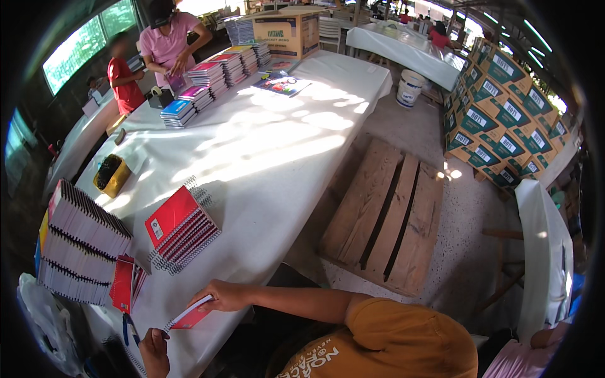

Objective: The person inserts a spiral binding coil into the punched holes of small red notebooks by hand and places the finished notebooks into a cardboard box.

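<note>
A thin red-covered notebook [189, 316] is held over the near edge of the white-covered table [271, 157]. My right hand [220, 295] grips its upper end, the forearm reaching across from my orange sleeve. My left hand [154, 349] pinches its lower corner by the table edge. Just left of the hands a red notebook [126, 283] leans against a tall stack of spiral notebooks [79, 246]. A shorter slanted stack of red spiral notebooks [179, 230] lies a little further along the table.
A yellow box [113, 176] and rows of coloured notebook piles [214, 72] sit further up the table, where two people [167, 41] stand. A cardboard box [287, 31] stands at the far end. A wooden pallet [384, 220] lies on the floor; stacked cartons [498, 120] stand to the right.
</note>
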The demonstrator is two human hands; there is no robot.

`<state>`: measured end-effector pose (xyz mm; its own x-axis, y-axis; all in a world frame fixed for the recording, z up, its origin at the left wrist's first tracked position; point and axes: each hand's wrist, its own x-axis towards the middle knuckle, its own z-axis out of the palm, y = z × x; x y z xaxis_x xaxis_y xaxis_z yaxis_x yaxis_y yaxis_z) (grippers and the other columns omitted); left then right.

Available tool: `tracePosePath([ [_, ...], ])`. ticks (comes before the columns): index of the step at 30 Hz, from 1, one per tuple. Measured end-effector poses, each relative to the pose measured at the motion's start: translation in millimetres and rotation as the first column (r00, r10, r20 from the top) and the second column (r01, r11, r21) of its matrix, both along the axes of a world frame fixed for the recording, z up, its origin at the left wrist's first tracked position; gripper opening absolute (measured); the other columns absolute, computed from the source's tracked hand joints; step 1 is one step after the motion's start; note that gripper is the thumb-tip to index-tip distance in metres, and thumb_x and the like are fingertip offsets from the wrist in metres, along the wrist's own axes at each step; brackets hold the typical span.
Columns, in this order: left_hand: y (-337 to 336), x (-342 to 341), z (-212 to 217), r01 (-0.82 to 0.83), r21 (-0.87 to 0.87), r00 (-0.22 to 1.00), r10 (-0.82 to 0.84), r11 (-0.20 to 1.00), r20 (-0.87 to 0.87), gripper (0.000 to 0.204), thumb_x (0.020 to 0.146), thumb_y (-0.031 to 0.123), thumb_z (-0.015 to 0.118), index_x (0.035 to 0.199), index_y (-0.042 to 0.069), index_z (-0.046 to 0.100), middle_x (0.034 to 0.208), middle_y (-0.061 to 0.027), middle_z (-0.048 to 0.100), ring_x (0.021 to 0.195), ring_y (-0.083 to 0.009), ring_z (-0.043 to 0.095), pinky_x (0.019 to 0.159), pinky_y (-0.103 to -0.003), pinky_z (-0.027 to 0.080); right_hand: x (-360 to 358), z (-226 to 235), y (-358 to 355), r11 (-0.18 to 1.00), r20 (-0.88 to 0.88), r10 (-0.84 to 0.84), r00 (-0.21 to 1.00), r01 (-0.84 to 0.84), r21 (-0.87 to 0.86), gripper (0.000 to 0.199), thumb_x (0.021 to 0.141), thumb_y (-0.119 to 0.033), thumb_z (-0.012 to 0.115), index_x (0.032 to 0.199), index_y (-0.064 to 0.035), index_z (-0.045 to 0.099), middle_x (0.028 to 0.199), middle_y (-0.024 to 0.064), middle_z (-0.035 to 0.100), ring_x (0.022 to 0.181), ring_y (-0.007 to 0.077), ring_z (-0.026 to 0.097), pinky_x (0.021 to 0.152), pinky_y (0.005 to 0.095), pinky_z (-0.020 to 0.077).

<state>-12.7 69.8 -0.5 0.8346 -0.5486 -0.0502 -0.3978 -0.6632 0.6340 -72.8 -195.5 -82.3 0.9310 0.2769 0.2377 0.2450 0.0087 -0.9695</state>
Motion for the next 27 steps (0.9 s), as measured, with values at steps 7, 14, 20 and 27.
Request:
tracePosePath([
  [7,-1,0,-4,0.13,-0.061,0.987,-0.123,0.99,0.102,0.032,0.094,0.03,0.045,0.088,-0.001,0.052,0.06,-0.0018,0.044,0.053,-0.0086,0.043,0.048,-0.024,0.033,1,-2,1,1.0,-0.017,0.003,1.0,-0.003,-0.004,0.029,0.085,-0.002,0.058,0.114,-0.001,0.059,0.1,0.015,0.066,0.081,0.0131,0.058,0.075,0.0276,0.0478],
  [14,-4,5,0,0.117,-0.108,0.992,-0.121,0.987,-0.033,0.03,0.094,0.026,0.047,0.093,-0.002,0.056,0.061,-0.0018,0.048,0.053,-0.0081,0.044,0.049,-0.023,0.034,-1,0,0,1.0,-0.001,0.006,1.0,-0.006,0.022,0.029,0.085,-0.002,0.058,0.114,0.0002,0.058,0.099,0.0147,0.066,0.082,0.0118,0.057,0.076,0.0268,0.0465],
  [20,-9,11,3,0.144,-0.163,0.98,-0.164,0.976,-0.114,0.018,0.091,0.016,0.052,0.094,-0.001,0.056,0.072,-0.0028,0.052,0.062,-0.0084,0.047,0.055,-0.022,0.038,0,-1,-1,1.0,-0.023,0.025,0.999,-0.025,0.016,0.029,0.085,-0.002,0.057,0.114,0.0007,0.058,0.101,0.0149,0.066,0.083,0.0117,0.058,0.077,0.0268,0.0467],
  [27,-18,15,6,0.178,-0.093,0.978,-0.187,0.98,-0.094,0.014,0.084,0.003,0.055,0.097,0.0,0.055,0.082,-0.0053,0.053,0.069,-0.011,0.049,0.063,-0.023,0.04,-2,-1,-1,0.999,0.068,-0.007,0.998,0.004,0.036,0.031,0.085,-0.003,0.058,0.116,-0.0028,0.059,0.101,0.0163,0.066,0.081,0.0139,0.06,0.075,0.0286,0.0471],
])
